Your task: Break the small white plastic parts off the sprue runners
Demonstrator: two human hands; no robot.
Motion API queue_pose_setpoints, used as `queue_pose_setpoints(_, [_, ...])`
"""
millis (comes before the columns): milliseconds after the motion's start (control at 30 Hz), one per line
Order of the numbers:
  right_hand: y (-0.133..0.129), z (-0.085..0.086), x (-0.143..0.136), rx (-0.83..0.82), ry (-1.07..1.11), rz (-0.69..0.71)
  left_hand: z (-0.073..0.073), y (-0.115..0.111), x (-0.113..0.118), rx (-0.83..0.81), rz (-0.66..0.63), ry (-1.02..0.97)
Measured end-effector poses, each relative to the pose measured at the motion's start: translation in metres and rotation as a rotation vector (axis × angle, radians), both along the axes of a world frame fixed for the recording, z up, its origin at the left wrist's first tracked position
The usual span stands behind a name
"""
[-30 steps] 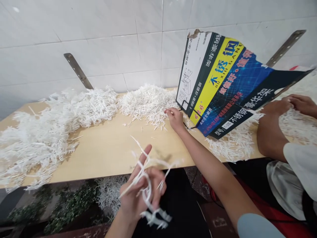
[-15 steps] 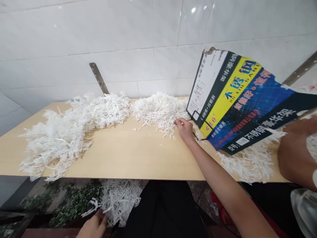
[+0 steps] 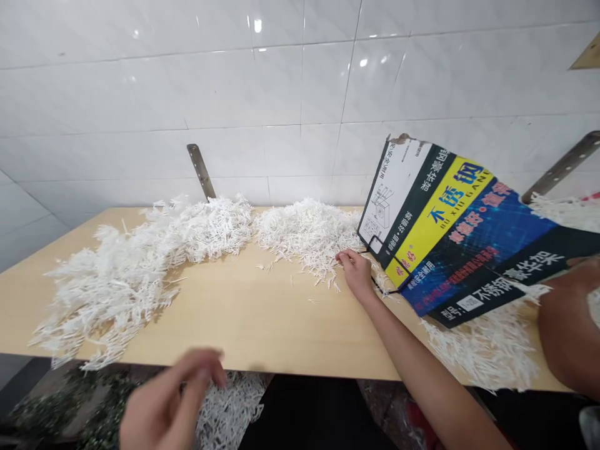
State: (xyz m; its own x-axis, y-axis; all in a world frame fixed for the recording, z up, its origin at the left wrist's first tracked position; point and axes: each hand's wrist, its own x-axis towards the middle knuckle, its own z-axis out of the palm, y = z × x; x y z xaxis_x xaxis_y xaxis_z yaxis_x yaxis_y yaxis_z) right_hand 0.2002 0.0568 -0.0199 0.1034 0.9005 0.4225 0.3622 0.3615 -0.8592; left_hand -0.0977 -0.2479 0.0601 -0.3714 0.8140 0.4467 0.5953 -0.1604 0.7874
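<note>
My right hand (image 3: 356, 273) rests at the edge of the middle heap of thin white strips (image 3: 307, 228), thumb and fingers pinched together. Whatever sits between those fingertips is too small to make out. Over the table's front edge is my left hand (image 3: 171, 400), smeared by motion; thumb and forefinger look apart, and no strip shows in them. Below it lies another pile of white strips (image 3: 229, 412). A larger heap (image 3: 112, 275) spreads across the table's left side. Beside my right hand leans a printed cardboard box (image 3: 450, 231) with a black wire loop at its lower corner.
The wooden table (image 3: 262, 319) stands against a white tiled wall with metal brackets (image 3: 200, 172). Another person's arm (image 3: 569, 325) is at the far right, near more strips (image 3: 487, 350). Dark green leafy-looking bits (image 3: 51, 400) lie below on the left.
My left hand has risen from the lower pile toward the table edge, and the strips it held no longer show. My right hand stays pinched beside the middle heap. The view has tilted up.
</note>
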Motion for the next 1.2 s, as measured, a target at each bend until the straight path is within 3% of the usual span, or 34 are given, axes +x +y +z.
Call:
queue_pose_setpoints(67, [0.001,-0.002,0.000,-0.006,0.006,0.002,0.017,0.063,-0.005,0.509,0.366,-0.196])
queue_pose_setpoints(100, [0.002,-0.003,0.001,-0.016,0.018,-0.005,0.022,0.100,-0.014,0.637,0.425,-0.297])
queue_pose_setpoints(133, [0.003,-0.004,0.002,-0.029,0.036,-0.016,0.024,0.138,-0.027,0.646,0.434,-0.359])
queue_pose_setpoints(167, [0.004,-0.004,0.003,-0.045,0.055,-0.028,0.024,0.174,-0.042,0.592,0.461,-0.376])
queue_pose_setpoints(233, [0.004,-0.004,0.005,-0.069,0.085,-0.045,0.022,0.235,-0.076,0.255,0.535,-0.236])
queue_pose_setpoints(267, [0.005,-0.004,0.006,-0.075,0.094,-0.045,0.021,0.258,-0.093,0.032,0.562,-0.108])
queue_pose_setpoints(367, [0.005,-0.002,0.007,-0.082,0.083,-0.010,0.019,0.298,-0.129,-0.146,0.558,-0.039])
queue_pose_setpoints(533, [0.006,-0.002,0.005,-0.072,-0.023,0.062,0.015,0.323,-0.149,-0.277,0.522,0.022])
queue_pose_setpoints(633, [0.007,-0.002,0.005,-0.092,-0.028,0.048,0.013,0.334,-0.149,-0.281,0.539,0.030])
queue_pose_setpoints(733, [0.007,0.000,0.007,-0.116,-0.010,0.022,0.020,0.340,-0.144,-0.227,0.580,0.025])
queue_pose_setpoints(833, [0.005,0.003,0.006,-0.120,-0.035,0.022,0.041,0.341,-0.138,-0.129,0.588,0.049])
queue_pose_setpoints(1033, [0.002,0.007,0.003,-0.113,-0.115,0.033,0.101,0.341,-0.137,0.064,0.466,0.123])
queue_pose_setpoints(1200, [0.001,0.007,0.003,-0.115,-0.120,0.017,0.151,0.338,-0.137,0.383,0.225,-0.026])
